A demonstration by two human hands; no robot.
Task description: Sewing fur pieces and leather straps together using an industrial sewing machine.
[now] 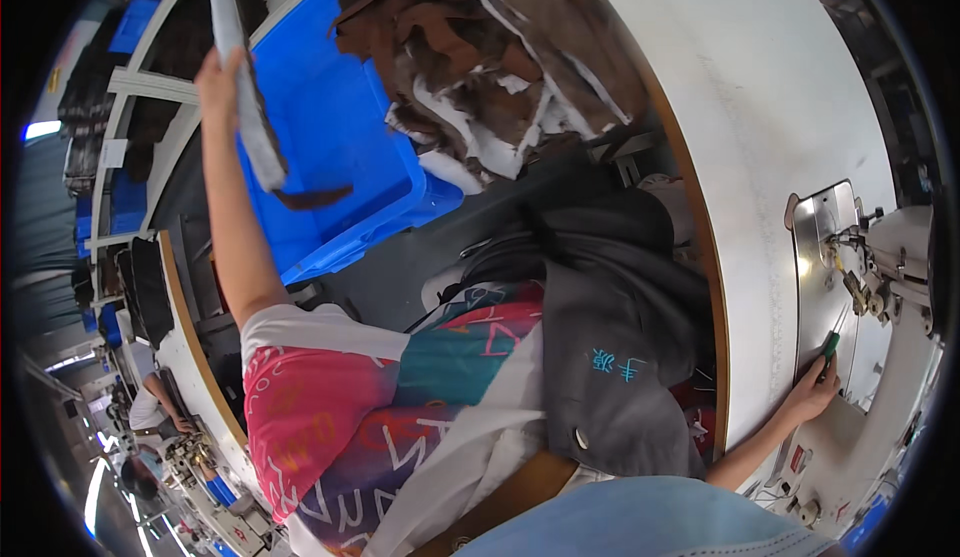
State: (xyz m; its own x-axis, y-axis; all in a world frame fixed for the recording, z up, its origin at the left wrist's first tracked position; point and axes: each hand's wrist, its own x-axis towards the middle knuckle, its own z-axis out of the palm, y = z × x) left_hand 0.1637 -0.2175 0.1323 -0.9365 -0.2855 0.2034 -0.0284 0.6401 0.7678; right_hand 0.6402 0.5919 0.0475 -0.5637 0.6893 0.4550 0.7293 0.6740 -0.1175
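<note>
Here, left fingers (234,61) around grey strip (257,135); right fingers (822,371), screwdriver (832,342).

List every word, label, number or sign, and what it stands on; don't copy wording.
Turquoise characters: dark grey garment; clear.
White letters: colourful shirt; partly readable.
White label: shelf; too small.
Red-and-white sticker: white surface by sewing machine; too small.
</note>
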